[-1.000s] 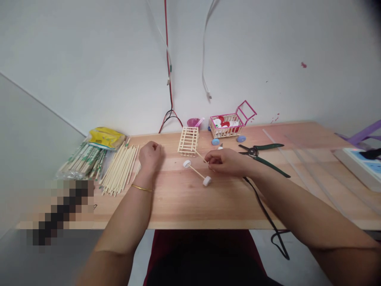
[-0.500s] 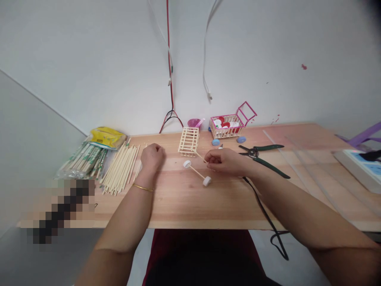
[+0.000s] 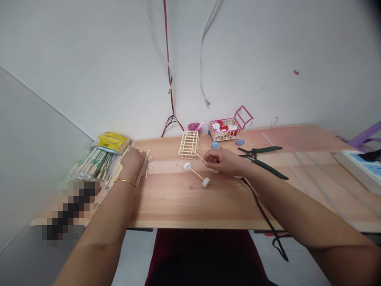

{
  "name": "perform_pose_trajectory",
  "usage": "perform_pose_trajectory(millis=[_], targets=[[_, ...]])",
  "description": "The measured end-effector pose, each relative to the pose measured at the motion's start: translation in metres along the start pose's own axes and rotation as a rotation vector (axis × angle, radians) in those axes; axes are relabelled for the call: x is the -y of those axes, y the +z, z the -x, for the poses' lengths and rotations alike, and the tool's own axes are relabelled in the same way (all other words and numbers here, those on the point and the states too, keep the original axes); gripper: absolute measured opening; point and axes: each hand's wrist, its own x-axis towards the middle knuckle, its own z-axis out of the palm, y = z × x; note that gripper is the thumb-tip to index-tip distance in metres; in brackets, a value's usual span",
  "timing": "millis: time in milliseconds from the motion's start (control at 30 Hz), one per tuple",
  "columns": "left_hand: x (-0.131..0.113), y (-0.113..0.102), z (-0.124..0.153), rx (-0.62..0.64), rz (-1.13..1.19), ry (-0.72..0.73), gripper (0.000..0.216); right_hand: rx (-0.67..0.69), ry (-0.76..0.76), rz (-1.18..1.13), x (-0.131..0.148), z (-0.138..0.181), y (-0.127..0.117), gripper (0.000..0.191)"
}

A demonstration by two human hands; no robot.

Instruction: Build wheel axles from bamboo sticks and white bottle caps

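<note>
Between the thumb and fingers of my right hand (image 3: 218, 161) is a short thin wooden stick (image 3: 197, 154), its far end reaching over the near side of a small slatted wooden basket (image 3: 188, 143). In front of that hand lies a wooden axle (image 3: 197, 174) with a white wheel (image 3: 206, 182) at one end and a second white wheel (image 3: 187, 166) at the other. A further white piece shows partly under my right hand. My left hand (image 3: 132, 162) is over the pile of wooden sticks (image 3: 116, 174) on the left; its fingers are hidden from view.
Short stick offcuts (image 3: 150, 165) lie beside my left hand. Packaged sticks (image 3: 89, 159) and a yellow packet (image 3: 113, 142) are at far left. Green-handled pliers (image 3: 253, 154), blue discs (image 3: 215, 145), a pink-trimmed cart (image 3: 225, 129) and a black cable (image 3: 262, 208) are to the right.
My left hand has moved left from the bare tabletop onto the stick pile, uncovering the offcuts. My right hand stays nearly in place with its stick. The view has shifted slightly.
</note>
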Motion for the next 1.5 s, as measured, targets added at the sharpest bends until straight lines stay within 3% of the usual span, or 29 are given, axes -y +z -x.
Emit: perform_pose_trajectory(millis=[167,367,400,500,600,700,833,1000,1500], targets=[[0.003,-0.001,-0.009,0.057,0.046,0.002,0.019,-0.005,-0.002,0.021,-0.001,0.0,0.0,0.015],[-0.003,-0.027,0.006,0.117,0.308,0.13,0.018,-0.033,-0.018,-0.137,-0.001,-0.001,0.004,0.017],[-0.008,-0.033,0.015,0.125,0.405,0.167,0.02,-0.039,-0.024,-0.202,0.002,-0.001,0.005,0.017],[-0.029,-0.047,0.051,0.311,1.105,0.334,0.034,-0.025,-0.024,-0.393,0.014,0.002,0.008,0.017],[-0.053,-0.051,0.092,0.495,1.345,0.389,0.03,-0.021,-0.054,-0.481,0.026,0.006,0.015,0.016],[-0.07,-0.046,0.124,0.536,1.374,0.489,0.022,-0.044,-0.108,-0.463,0.034,0.011,0.022,0.017],[-0.08,-0.038,0.144,0.539,1.303,0.665,0.015,-0.121,-0.154,-0.366,0.04,0.015,0.026,0.017],[-0.081,-0.039,0.151,0.549,1.296,0.74,0.014,-0.201,-0.179,-0.298,0.043,0.017,0.029,0.014],[-0.086,-0.038,0.151,0.5,1.235,0.751,0.022,-0.075,-0.113,-0.426,0.037,0.014,0.038,0.018]])
